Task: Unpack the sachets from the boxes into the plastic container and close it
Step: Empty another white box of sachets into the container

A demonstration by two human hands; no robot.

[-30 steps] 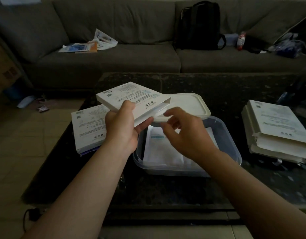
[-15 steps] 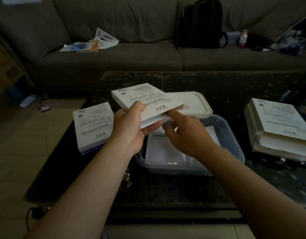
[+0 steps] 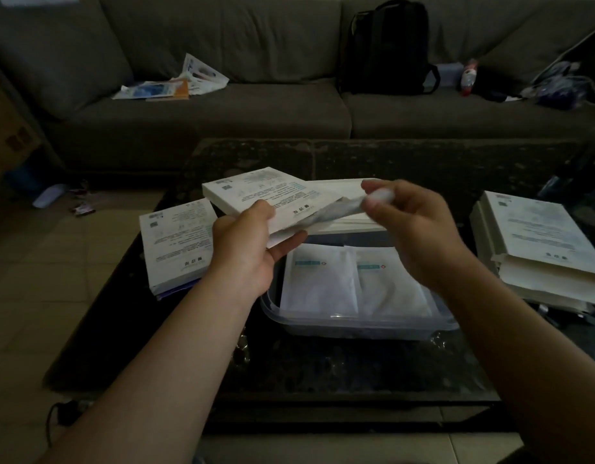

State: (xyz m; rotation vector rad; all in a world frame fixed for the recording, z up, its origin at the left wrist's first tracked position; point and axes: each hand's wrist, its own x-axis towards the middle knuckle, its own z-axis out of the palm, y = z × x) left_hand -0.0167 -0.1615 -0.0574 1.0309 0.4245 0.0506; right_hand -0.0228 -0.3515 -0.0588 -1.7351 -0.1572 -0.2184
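Note:
My left hand (image 3: 252,242) grips a flat white box (image 3: 256,192) above the clear plastic container (image 3: 356,324) on the dark table. My right hand (image 3: 410,222) pinches white sachets (image 3: 336,212) that stick partly out of the box's open right end. Two white sachets (image 3: 353,283) with teal labels lie side by side in the container. The container's white lid (image 3: 346,224) lies just behind it, mostly hidden by the box and my hands.
Another white box (image 3: 175,242) lies on the table to the left. A stack of opened boxes (image 3: 540,249) sits at the right. Behind the dark table (image 3: 356,370) stands a grey sofa (image 3: 222,108) with papers, a black backpack (image 3: 386,48) and a bottle.
My right hand went to the box's open end, took hold of the sachets and has drawn them out to the right. The box has risen and shifted right slightly.

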